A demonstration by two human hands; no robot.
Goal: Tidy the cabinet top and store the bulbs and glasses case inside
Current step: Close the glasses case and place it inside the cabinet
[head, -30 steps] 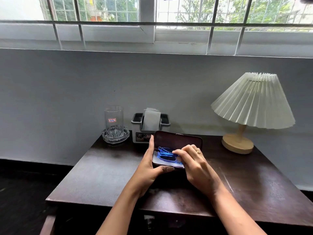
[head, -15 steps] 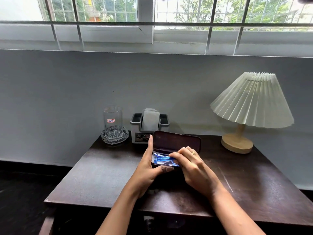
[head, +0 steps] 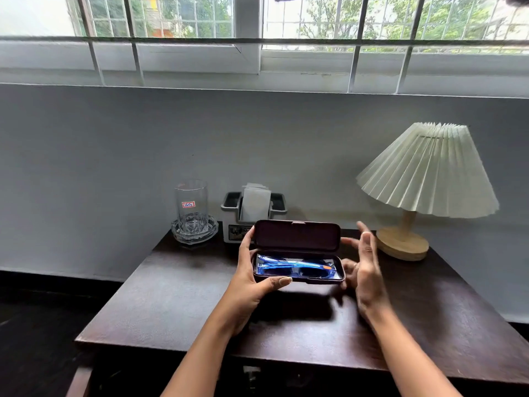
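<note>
at the far left of the dark wooden table [head: 171,299], a clear drinking glass with a small red-edged label [head: 191,206] is seen standing upright in a cut-glass dish [head: 194,232]. just beside it, a grey and white plastic holder [head: 253,216] is stood against the wall, with white folded paper [head: 255,203] kept upright in its middle slot. in front of these, the dark brown hard glasses case [head: 297,253] is held above the table with its lid raised towards the wall; its long axis runs left to right. folded blue-framed glasses [head: 294,267] are laid lengthwise in its tray. the left hand [head: 252,279] is closed on the case's left end, thumb on the front rim and fingers behind the lid. the right hand [head: 363,267] is spread wide and holds nothing, just beside the case's right end, slightly blurred. it is judged that the lid is to be shut next, the right hand being nearer its free edge. at the far right stands a pleated cream lamp on a round wooden base [head: 426,179]. no bulbs are seen.
</note>
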